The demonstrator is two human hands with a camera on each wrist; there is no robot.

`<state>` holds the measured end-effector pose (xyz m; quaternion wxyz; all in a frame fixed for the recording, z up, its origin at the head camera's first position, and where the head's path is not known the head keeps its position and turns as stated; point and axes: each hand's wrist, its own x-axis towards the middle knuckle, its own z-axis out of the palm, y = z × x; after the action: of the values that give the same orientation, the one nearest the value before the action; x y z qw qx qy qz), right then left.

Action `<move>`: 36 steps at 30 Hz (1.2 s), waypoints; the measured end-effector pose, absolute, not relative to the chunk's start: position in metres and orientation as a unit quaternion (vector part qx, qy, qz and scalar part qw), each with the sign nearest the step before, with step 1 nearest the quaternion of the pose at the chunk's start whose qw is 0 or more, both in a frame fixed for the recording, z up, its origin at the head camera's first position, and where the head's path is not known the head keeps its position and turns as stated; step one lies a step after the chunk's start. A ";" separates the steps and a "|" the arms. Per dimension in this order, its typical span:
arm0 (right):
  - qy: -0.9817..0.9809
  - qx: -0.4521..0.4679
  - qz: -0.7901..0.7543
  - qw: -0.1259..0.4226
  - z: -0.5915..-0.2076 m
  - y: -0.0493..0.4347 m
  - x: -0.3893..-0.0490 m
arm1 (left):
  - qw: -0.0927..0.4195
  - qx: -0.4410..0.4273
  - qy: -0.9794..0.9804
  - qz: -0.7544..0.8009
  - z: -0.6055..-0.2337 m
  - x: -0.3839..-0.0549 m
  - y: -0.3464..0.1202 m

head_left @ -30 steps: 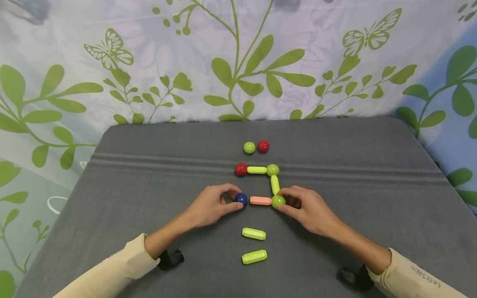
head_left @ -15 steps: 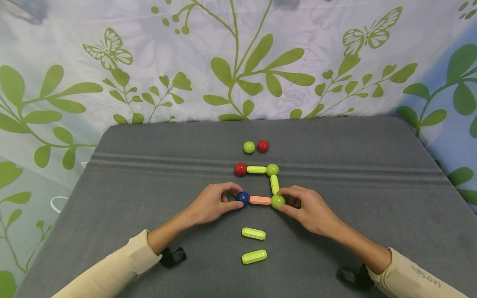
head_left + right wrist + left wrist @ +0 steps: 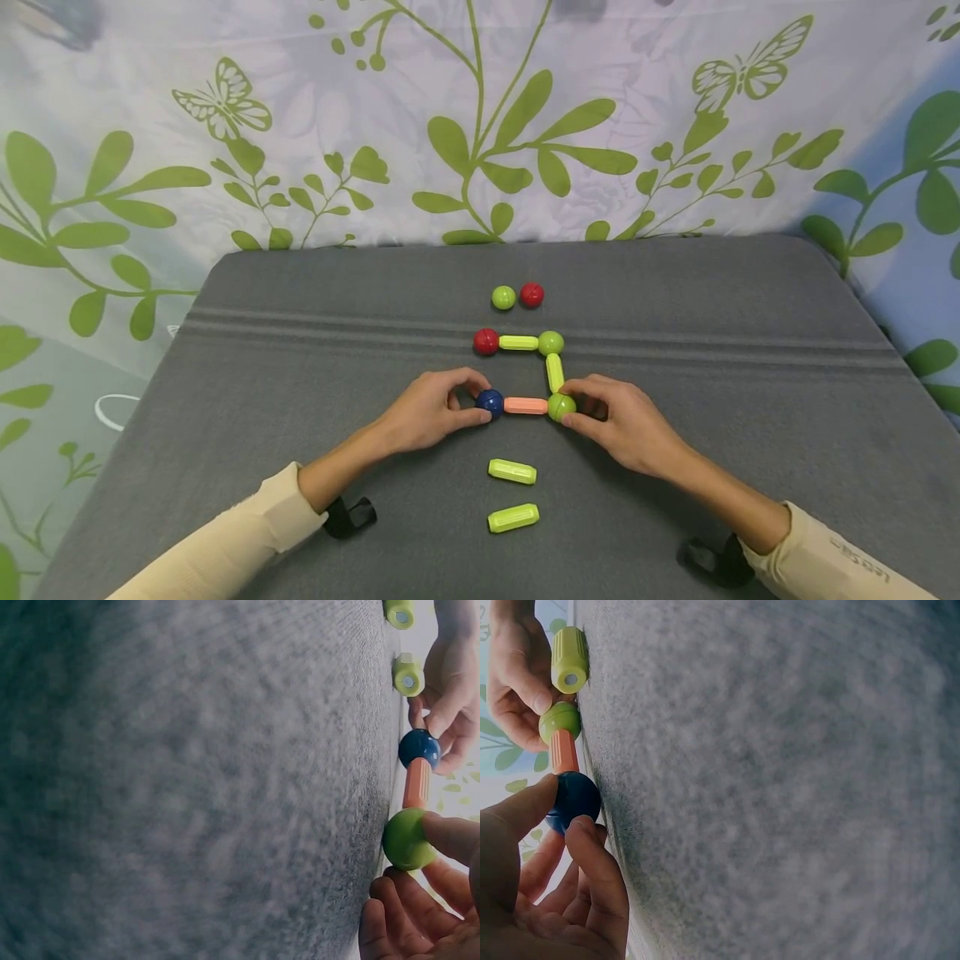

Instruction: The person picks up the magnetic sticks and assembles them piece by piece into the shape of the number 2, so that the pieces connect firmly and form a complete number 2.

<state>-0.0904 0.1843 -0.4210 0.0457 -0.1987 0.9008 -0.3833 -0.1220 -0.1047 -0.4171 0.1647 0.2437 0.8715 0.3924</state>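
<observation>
A blue ball (image 3: 491,404) is pinched between the thumb and fingers of my left hand (image 3: 427,408). It touches the left end of an orange rod (image 3: 526,406). At that rod's right end sits a green ball (image 3: 561,407), which my right hand (image 3: 626,421) pinches from the right. From this ball a yellow-green rod (image 3: 554,373) runs back to another green ball (image 3: 551,342). A further yellow-green rod (image 3: 518,342) leads left from there to a red ball (image 3: 486,342). In the left wrist view the blue ball (image 3: 576,801) meets the orange rod.
Two loose yellow-green rods (image 3: 512,472) lie on the grey cloth-covered table (image 3: 300,333), nearer to me. Behind the joined pieces rest a loose green ball (image 3: 504,297) and a loose red ball (image 3: 532,294). A leaf-patterned curtain (image 3: 337,125) hangs at the back.
My left hand has moved slightly right, bringing the blue ball from a small gap into contact with the orange rod. My right hand has stayed at the green ball.
</observation>
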 end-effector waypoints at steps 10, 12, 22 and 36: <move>0.904 -0.203 -0.374 0.042 -0.422 0.184 -0.090 | 0.166 0.241 0.870 0.396 -0.419 -0.121 -0.104; 0.903 -0.205 -0.374 0.040 -0.422 0.185 -0.090 | 0.165 0.242 0.870 0.397 -0.419 -0.121 -0.104; 0.906 -0.204 -0.370 0.038 -0.422 0.184 -0.090 | 0.143 0.248 0.868 0.405 -0.420 -0.119 -0.107; 0.906 -0.202 -0.369 0.040 -0.421 0.185 -0.090 | 0.075 0.238 0.867 0.431 -0.407 -0.084 -0.092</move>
<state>-0.0901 0.1846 -0.4211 0.0405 -0.2023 0.9064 -0.3686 -0.0841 -0.0916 -0.4071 0.0751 0.2376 0.8670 0.4315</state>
